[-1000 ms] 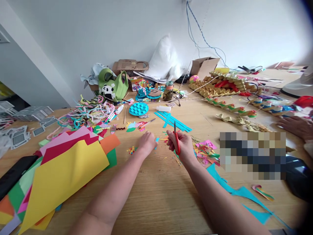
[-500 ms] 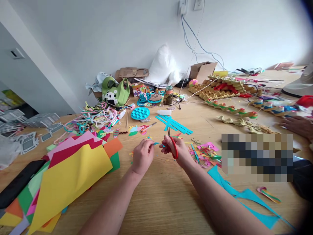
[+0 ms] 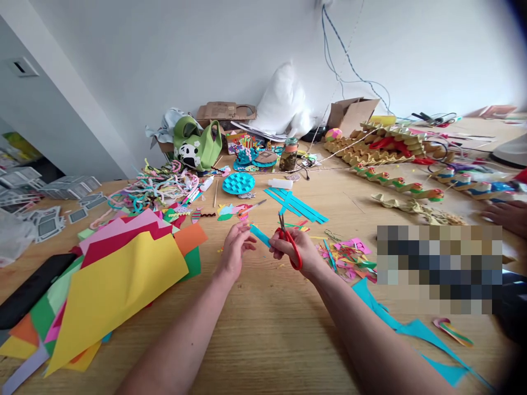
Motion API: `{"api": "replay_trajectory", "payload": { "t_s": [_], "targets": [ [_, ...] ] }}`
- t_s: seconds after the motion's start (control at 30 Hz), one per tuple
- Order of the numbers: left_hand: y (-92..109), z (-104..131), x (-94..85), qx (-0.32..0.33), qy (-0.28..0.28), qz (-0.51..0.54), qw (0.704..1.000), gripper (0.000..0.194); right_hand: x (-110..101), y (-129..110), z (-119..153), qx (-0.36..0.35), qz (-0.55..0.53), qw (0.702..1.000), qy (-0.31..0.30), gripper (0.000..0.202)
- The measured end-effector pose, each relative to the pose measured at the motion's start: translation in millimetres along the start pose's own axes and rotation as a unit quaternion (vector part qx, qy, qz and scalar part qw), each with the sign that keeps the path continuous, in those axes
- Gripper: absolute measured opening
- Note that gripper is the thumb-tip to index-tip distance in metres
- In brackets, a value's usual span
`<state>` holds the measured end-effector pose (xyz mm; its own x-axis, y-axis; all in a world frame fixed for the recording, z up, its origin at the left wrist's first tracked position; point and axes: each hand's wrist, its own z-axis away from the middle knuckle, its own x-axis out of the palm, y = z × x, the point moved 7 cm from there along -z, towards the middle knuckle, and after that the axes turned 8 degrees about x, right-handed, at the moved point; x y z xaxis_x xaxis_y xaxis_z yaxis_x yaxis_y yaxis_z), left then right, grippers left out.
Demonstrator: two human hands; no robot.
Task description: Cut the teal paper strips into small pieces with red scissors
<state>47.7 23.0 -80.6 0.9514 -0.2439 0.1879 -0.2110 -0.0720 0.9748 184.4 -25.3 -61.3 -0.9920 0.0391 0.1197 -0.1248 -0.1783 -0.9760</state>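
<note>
A short blue paper strip (image 3: 260,236) stretches between my two hands above the table. My left hand (image 3: 235,253) has its thumb and forefinger at the strip's upper left end, the other fingers loosely curled apart from it. My right hand (image 3: 298,253) pinches the strip's lower right end. The same hand holds red-handled scissors (image 3: 295,252), their blades pointing up and away from the strip. Just beyond lie several long blue paper strips (image 3: 302,207), some crossing others. Paper scraps (image 3: 349,257) in many colours are heaped right of my right hand.
Coloured paper sheets (image 3: 119,291) are piled at left, beside a black case (image 3: 37,291). Pipe cleaners (image 3: 152,189), a woven blue disc (image 3: 239,184) and a jar (image 3: 289,156) stand behind. Egg cartons (image 3: 370,151) and another person's hand (image 3: 506,216) are at right; blue offcuts (image 3: 415,329) lie nearer.
My left hand has moved slightly left and its fingers have loosened. More of the blue strip shows, its flat side turned up. The scissors stay in my right hand; the view has shifted slightly.
</note>
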Motion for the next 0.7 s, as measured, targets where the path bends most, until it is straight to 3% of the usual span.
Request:
{"api": "replay_trajectory", "payload": {
  "t_s": [0.07,0.13,0.3,0.53,0.6,0.7],
  "targets": [
    [-4.6,1.5,8.7,-0.062,-0.050,0.060,0.995,0.039,3.5,0.9,0.7,0.009,0.040,0.999,-0.027,0.020],
    [-3.8,3.3,12.0,-0.070,-0.069,0.077,0.992,0.037,4.1,3.4,0.2,0.015,0.067,0.997,-0.039,0.019],
    [-5.8,4.4,9.1,-0.061,-0.058,0.057,0.995,0.028,-3.9,3.8,-3.2,-0.002,0.067,0.998,-0.011,0.018],
    [-15.2,12.0,22.1,-0.116,-0.176,-0.015,0.977,0.029,-6.5,-1.6,-1.8,-0.019,0.071,0.997,0.016,0.023],
    [-15.1,11.9,21.3,-0.117,-0.162,-0.014,0.980,0.028,-11.4,-2.0,-2.4,-0.027,0.064,0.997,0.043,0.028],
    [-12.9,7.9,13.4,-0.114,-0.085,0.021,0.990,0.027,-19.9,0.5,-3.3,-0.017,0.061,0.994,0.085,0.036]
  ]
}}
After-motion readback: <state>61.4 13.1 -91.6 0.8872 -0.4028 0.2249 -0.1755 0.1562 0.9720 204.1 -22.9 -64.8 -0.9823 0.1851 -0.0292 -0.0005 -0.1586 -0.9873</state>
